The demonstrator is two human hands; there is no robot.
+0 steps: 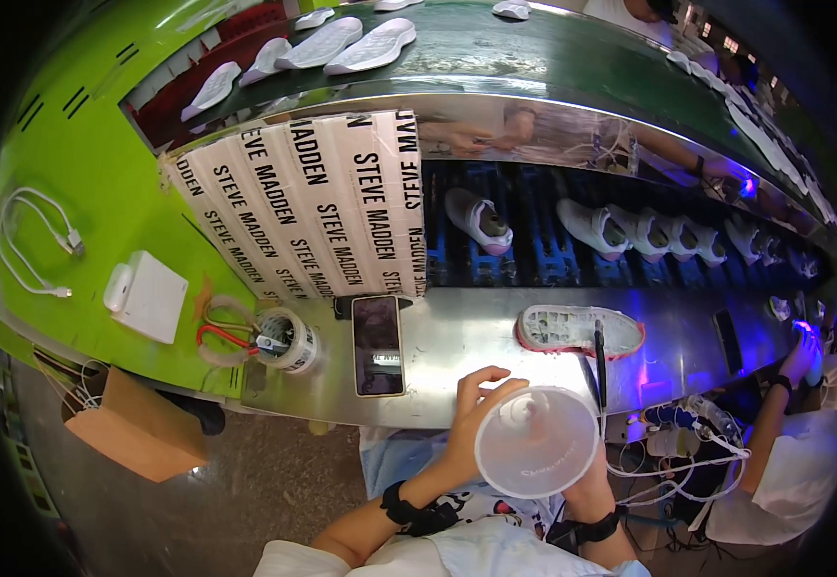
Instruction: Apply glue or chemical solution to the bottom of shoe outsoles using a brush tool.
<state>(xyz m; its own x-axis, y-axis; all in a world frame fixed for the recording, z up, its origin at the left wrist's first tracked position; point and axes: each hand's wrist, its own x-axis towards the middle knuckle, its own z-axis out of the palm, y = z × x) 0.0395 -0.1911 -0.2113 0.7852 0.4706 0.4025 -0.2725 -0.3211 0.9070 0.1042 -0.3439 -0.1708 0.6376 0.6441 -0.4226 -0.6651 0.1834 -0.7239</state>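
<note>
Just in front of my body is a round, translucent white plastic container (537, 440), its circular face turned up with faint handwriting on it. My left hand (476, 409) is at its left side, fingers bent along the rim. On the lower right, my right hand (587, 486) grips it from beneath, most of its fingers hidden by the container. Beyond them on the metal bench (457, 332) lies a white shoe sole (572, 330) with a red edge, cavities facing up. A thin dark-handled tool (601, 370) crosses the sole's right part; its kind is unclear.
A phone (378, 346) lies left of my hands, beside a white tub (289, 341) with red-handled scissors. A cardboard box (313, 212) stands behind. Shoes (596, 229) line the lower conveyor; soles (370, 46) lie above. At right, another person's gloved hand (801, 351) works near cables (688, 471).
</note>
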